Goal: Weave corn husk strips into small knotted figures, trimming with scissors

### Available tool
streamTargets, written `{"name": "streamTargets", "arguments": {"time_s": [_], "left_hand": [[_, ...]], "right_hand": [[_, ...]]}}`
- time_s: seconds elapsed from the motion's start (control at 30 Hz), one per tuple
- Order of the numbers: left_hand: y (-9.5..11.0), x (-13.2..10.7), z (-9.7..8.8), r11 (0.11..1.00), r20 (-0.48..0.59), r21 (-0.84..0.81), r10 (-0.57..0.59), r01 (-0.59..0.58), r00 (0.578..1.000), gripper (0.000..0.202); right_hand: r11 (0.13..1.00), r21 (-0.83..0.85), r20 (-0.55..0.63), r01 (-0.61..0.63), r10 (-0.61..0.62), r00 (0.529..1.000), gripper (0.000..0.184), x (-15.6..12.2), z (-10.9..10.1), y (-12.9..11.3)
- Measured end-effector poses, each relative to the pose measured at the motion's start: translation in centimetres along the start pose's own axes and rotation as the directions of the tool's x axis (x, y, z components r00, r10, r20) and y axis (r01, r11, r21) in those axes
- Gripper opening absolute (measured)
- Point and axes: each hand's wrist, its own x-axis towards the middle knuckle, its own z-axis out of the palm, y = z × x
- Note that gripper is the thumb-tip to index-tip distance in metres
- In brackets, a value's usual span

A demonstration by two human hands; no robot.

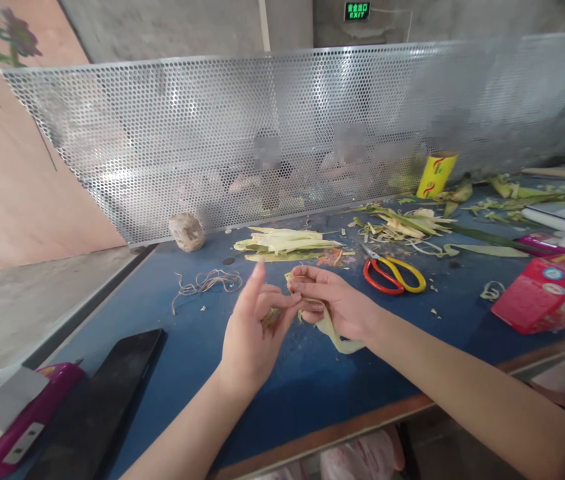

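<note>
My left hand [252,333] and my right hand [332,300] meet above the blue table [172,373]. Both pinch a pale green leaf strip [335,339], which curls down from under the right palm. The left index finger points up while thumb and other fingers close on the strip's end. Behind the hands lies a pile of pale leaf strips [285,241]. Red and yellow scissors [393,275] lie just right of my right hand. A tangle of string [205,283] lies to the left of the hands.
A perforated metal screen [262,133] stands along the table's far edge, people blurred behind it. A black phone [107,393] and a magenta device [7,427] lie near left. A red box [545,293], a yellow roll [436,175], more leaves [412,223] and a brownish lump [187,231] lie around.
</note>
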Motion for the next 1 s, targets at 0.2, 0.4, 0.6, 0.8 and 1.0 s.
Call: {"name": "streamTargets", "arguments": {"time_s": [0.2, 0.4, 0.6, 0.8, 1.0], "left_hand": [[0.9, 0.2, 0.2, 0.89, -0.046, -0.273, -0.39, 0.364, 0.92, 0.089], [0.7, 0.1, 0.0, 0.897, -0.033, -0.247, -0.385, 0.366, 0.922, 0.09], [1.0, 0.1, 0.0, 0.894, -0.046, -0.274, -0.38, 0.354, 0.924, 0.091], [1.9, 0.2, -0.5, 0.776, 0.015, -0.427, -0.507, 0.464, 0.862, 0.097], [1.2, 0.3, -0.8, 0.745, 0.122, -0.479, -0.468, 0.465, 0.875, 0.106]], "right_hand": [[0.999, -0.007, 0.045, 0.042, -0.041, 0.998, 0.03, 0.3, -0.2, 0.2], [0.979, -0.177, 0.09, 0.103, -0.088, 0.992, 0.029, 0.2, -0.5, 0.0], [0.976, -0.177, 0.142, 0.124, -0.099, 0.985, 0.023, -0.5, -0.3, -0.5], [0.967, -0.225, 0.2, 0.115, -0.07, 0.977, 0.021, -0.7, -0.4, -1.0], [0.947, -0.319, 0.267, 0.034, 0.056, 0.962, 0.025, -0.7, -0.9, -1.3]]}}
